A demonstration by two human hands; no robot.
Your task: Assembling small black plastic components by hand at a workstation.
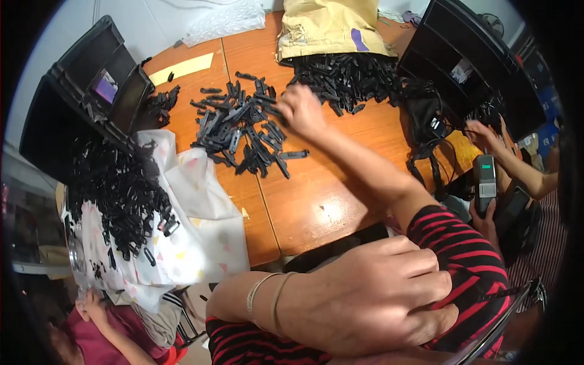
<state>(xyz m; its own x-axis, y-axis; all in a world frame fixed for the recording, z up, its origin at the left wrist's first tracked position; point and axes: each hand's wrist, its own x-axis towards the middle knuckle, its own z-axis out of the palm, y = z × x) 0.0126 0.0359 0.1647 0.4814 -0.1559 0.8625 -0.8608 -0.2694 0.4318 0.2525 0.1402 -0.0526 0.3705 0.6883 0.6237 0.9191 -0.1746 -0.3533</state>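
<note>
Though blurred, right hand (299, 111) half-curled at black plastic pieces (236, 125), left hand (371, 295) loosely curled, any hold in either unclear.

Slim black clip-like pieces (234, 129) lie in a loose, tangled heap, some crossing over others, pointing every which way. The heap sits between the far and near edges of the table (304, 204), left of its middle
</note>
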